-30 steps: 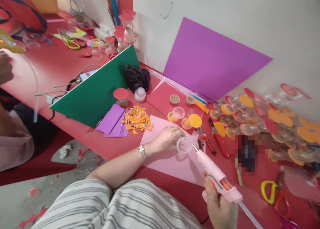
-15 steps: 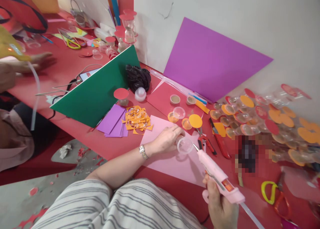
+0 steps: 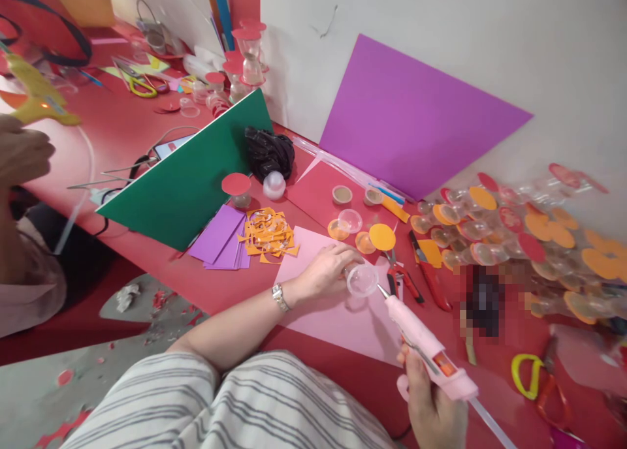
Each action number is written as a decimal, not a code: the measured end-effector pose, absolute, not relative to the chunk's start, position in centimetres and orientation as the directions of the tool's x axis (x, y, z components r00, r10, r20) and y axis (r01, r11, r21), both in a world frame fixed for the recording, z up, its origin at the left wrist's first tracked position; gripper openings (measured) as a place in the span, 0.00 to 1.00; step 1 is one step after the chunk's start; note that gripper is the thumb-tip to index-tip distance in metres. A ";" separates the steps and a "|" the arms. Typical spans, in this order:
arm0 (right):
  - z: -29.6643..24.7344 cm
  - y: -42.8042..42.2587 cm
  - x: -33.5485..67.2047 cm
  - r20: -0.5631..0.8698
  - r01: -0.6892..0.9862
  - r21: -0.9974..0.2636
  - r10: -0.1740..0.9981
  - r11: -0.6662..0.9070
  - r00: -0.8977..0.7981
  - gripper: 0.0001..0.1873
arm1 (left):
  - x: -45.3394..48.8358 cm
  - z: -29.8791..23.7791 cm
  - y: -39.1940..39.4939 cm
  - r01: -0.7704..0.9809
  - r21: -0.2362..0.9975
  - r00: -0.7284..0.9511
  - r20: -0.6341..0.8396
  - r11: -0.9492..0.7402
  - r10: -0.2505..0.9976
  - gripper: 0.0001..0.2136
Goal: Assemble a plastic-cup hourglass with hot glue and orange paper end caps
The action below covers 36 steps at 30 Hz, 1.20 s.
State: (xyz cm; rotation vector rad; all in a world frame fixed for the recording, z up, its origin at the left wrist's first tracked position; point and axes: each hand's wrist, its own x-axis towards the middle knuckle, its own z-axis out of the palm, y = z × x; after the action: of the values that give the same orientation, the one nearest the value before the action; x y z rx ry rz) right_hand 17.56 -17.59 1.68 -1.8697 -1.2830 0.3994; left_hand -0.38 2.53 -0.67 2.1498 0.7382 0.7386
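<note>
My left hand point(image 3: 327, 271) is closed on a small clear plastic cup point(image 3: 362, 280), holding it tilted above a pink paper sheet point(image 3: 337, 315). My right hand point(image 3: 434, 406) grips a pink hot glue gun point(image 3: 425, 348). Its metal tip sits at the cup's lower right rim. A clear glue stick pokes out of the gun's back end. A watch is on my left wrist.
Orange paper scraps point(image 3: 268, 234), purple sheets point(image 3: 220, 237), a green board point(image 3: 191, 175), a large purple sheet point(image 3: 411, 119), small cups with orange discs point(image 3: 365, 233), cutters point(image 3: 426, 269), and a heap of capped cups point(image 3: 519, 237) lie around. Another person's hand point(image 3: 22, 152) holds a yellow glue gun point(image 3: 36, 93) at left.
The cup has shifted slightly up and right in my left hand, and the glue gun tip has followed it. The other person's hand at left has pulled back and closed.
</note>
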 end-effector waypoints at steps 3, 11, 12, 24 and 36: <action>1.9 -17.4 17.6 0.131 0.568 -0.807 0.891 -0.160 0.436 0.24 | -0.4 -0.8 2.6 0.238 0.791 0.669 0.287 -0.563 0.686 0.13; 3.0 -16.7 16.7 0.244 0.724 -0.672 0.878 -0.153 0.412 0.26 | -0.5 -0.5 2.4 0.215 0.803 0.694 0.275 -0.556 0.666 0.15; 3.0 -16.7 16.6 0.253 0.735 -0.660 0.873 -0.159 0.416 0.26 | -0.5 -0.5 2.4 0.214 0.803 0.698 0.273 -0.556 0.662 0.15; 2.4 -17.1 17.4 0.236 0.767 -0.619 0.892 -0.169 0.386 0.26 | -0.6 -0.6 2.6 0.222 0.801 0.699 0.266 -0.556 0.664 0.16; 2.9 -17.4 16.4 0.200 0.756 -0.622 0.893 -0.202 0.403 0.25 | -0.5 -0.7 2.6 0.232 0.791 0.672 0.291 -0.566 0.681 0.15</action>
State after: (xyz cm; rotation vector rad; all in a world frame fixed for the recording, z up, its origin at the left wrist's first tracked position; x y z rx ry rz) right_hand 16.43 -17.37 2.87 -2.0065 -1.4013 0.2677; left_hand -0.53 2.60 -0.72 2.1310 0.7004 0.7627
